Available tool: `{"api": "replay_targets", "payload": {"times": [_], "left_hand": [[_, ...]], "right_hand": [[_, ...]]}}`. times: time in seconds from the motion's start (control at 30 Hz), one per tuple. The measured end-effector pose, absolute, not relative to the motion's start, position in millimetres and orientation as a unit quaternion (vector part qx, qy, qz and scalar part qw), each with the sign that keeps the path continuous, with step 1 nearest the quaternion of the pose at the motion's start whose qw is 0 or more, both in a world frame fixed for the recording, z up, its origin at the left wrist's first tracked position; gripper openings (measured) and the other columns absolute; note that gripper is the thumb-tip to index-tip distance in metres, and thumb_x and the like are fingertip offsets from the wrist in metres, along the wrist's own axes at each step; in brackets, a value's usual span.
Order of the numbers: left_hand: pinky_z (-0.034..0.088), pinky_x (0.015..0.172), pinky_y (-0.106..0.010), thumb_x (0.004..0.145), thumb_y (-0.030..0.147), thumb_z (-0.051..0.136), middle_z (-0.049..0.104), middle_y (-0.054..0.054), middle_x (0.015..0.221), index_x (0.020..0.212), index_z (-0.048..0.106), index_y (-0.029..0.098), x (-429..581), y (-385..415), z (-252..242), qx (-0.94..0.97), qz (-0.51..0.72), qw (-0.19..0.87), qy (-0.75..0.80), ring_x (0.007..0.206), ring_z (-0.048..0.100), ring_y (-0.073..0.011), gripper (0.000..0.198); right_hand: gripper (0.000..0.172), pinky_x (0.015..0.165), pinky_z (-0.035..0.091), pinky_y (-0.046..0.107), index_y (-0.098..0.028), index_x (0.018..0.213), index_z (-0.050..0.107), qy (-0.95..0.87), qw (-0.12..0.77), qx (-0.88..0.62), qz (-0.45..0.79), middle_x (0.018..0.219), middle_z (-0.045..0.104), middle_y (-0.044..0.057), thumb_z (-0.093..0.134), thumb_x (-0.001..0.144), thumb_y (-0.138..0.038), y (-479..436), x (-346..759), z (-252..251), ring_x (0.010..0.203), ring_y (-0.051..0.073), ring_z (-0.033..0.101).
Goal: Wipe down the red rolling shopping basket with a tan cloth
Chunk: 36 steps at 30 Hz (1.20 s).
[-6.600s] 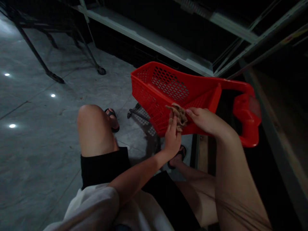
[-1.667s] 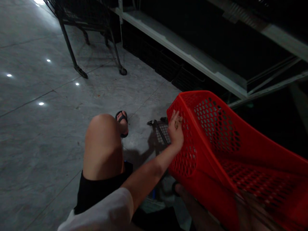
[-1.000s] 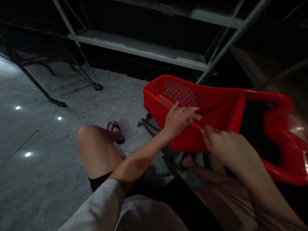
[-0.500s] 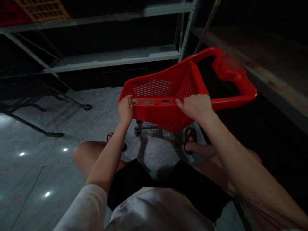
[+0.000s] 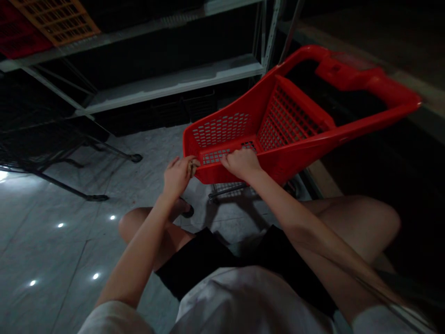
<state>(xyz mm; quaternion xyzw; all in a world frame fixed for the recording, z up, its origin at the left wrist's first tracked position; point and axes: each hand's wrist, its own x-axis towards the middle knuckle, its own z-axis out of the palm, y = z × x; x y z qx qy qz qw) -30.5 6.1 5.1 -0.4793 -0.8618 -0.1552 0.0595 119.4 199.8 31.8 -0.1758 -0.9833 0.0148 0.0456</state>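
A red plastic shopping cart point(image 5: 295, 160) with perforated sides stands in front of my knees, its handle toward the right. My left hand point(image 5: 176, 176) is at the cart's front near corner. Its fingers are closed on a small crumpled brown piece that looks like a rag point(image 5: 192, 168), pressed near the rim. Farther right along the near rim, my right hand point(image 5: 243, 163) is wrapped over the edge with its fingers curled inside the basket. Some of those fingertips are hidden. Bare basket floor shows through the grid between the walls.
Behind the cart is a metal shelf rack point(image 5: 174, 88) with orange point(image 5: 60, 18) and red crates point(image 5: 21, 35) at upper left. A dark wheeled frame point(image 5: 69, 185) stands on the left. Grey tiled floor point(image 5: 69, 250) reflects lights. A ledge runs along the dark right side.
The cart has turned, its handle end swinging right and its perforated child-seat panel showing more. My right hand has slid left along the near rim, closer to my left hand. My right knee has spread outward.
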Motion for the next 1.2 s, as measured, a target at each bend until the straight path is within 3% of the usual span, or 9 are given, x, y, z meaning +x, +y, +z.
{"api": "replay_targets", "payload": {"times": [0.1,0.17,0.23,0.3,0.6,0.7,0.87,1.03,1.2], "left_hand": [[0.02,0.134,-0.054,0.097,0.012,0.042,0.078,-0.004,0.126,0.127,0.066,0.022,-49.8,-10.8,4.3,-0.514,-0.179,0.022,-0.839,0.117,0.073,-0.0186,0.039],[0.03,0.131,-0.05,0.098,0.014,0.042,0.078,-0.005,0.125,0.125,0.066,0.022,-41.1,-11.4,2.4,-0.511,-0.22,0.005,-0.831,0.119,0.072,-0.0181,0.037],[0.047,0.119,-0.042,0.098,0.016,0.043,0.077,-0.006,0.125,0.123,0.066,0.023,-20.9,-8.7,-0.6,-0.482,-0.269,0.004,-0.834,0.12,0.071,-0.0188,0.035],[0.056,0.106,-0.037,0.098,0.017,0.045,0.078,-0.006,0.123,0.122,0.067,0.024,2.5,-8.5,-3.2,-0.45,-0.31,0.01,-0.838,0.115,0.072,-0.0195,0.033],[0.06,0.091,-0.033,0.1,0.024,0.048,0.082,-0.002,0.103,0.11,0.073,0.027,64.7,-28.9,-2.7,-0.458,-0.365,-0.029,-0.81,0.094,0.077,-0.0195,0.026],[0.06,0.09,-0.032,0.099,0.022,0.049,0.081,-0.004,0.109,0.116,0.072,0.024,71.0,-10.4,-3.4,-0.47,-0.33,-0.039,-0.818,0.098,0.077,-0.0204,0.028],[0.059,0.091,-0.037,0.097,0.016,0.051,0.077,-0.007,0.127,0.131,0.067,0.026,64.3,38.2,1.2,-0.459,-0.235,-0.046,-0.855,0.114,0.074,-0.0264,0.038],[0.058,0.087,-0.036,0.101,0.02,0.049,0.077,-0.009,0.121,0.131,0.063,0.026,55.2,69.1,8.5,-0.431,-0.181,-0.036,-0.883,0.106,0.076,-0.0276,0.034],[0.055,0.08,-0.033,0.102,0.026,0.051,0.077,-0.013,0.121,0.135,0.061,0.021,5.3,39.0,11.9,-0.435,-0.099,0.028,-0.895,0.099,0.076,-0.0271,0.034]], "right_hand": [[0.058,0.076,0.053,0.038,-0.008,0.104,0.084,-0.987,0.062,-0.15,0.01,0.096,0.081,0.022,0.03,0.104,-0.03,203.1,116.5,29.4,0.09,0.03,0.077],[0.058,0.076,0.053,0.039,-0.008,0.103,0.084,-0.986,0.067,-0.155,0.004,0.094,0.081,0.022,0.031,0.104,-0.03,204.5,117.3,26.5,0.087,0.03,0.077],[0.059,0.076,0.054,0.04,-0.007,0.102,0.084,-0.984,0.062,-0.169,-0.003,0.092,0.081,0.022,0.031,0.104,-0.032,204.9,122.3,24.3,0.086,0.031,0.076],[0.059,0.077,0.054,0.041,-0.007,0.102,0.084,-0.986,0.055,-0.158,-0.007,0.095,0.081,0.023,0.031,0.104,-0.032,203.3,131.7,24.0,0.088,0.032,0.076],[0.057,0.075,0.049,0.035,-0.015,0.098,0.083,-0.995,0.012,-0.096,-0.018,0.099,0.082,0.014,0.03,0.103,-0.035,204.2,162.7,32.2,0.09,0.027,0.073],[0.055,0.077,0.045,0.036,-0.014,0.098,0.083,-0.995,0.009,-0.094,-0.035,0.098,0.082,0.015,0.033,0.103,-0.036,228.7,151.8,32.9,0.086,0.026,0.071],[0.047,0.098,0.04,0.044,-0.01,0.101,0.083,-0.996,0.023,-0.077,-0.037,0.1,0.081,0.017,0.039,0.101,-0.025,245.7,128.3,32.3,0.097,0.026,0.067],[0.044,0.12,0.028,0.054,-0.012,0.107,0.082,-0.987,0.105,-0.121,0.031,0.108,0.079,0.013,0.04,0.104,-0.024,214.6,121.7,22.4,0.115,0.026,0.06],[0.049,0.125,0.027,0.05,-0.004,0.106,0.079,-0.983,0.13,-0.098,0.084,0.108,0.077,0.015,0.035,0.107,-0.026,217.9,127.1,24.3,0.115,0.023,0.06]]}}
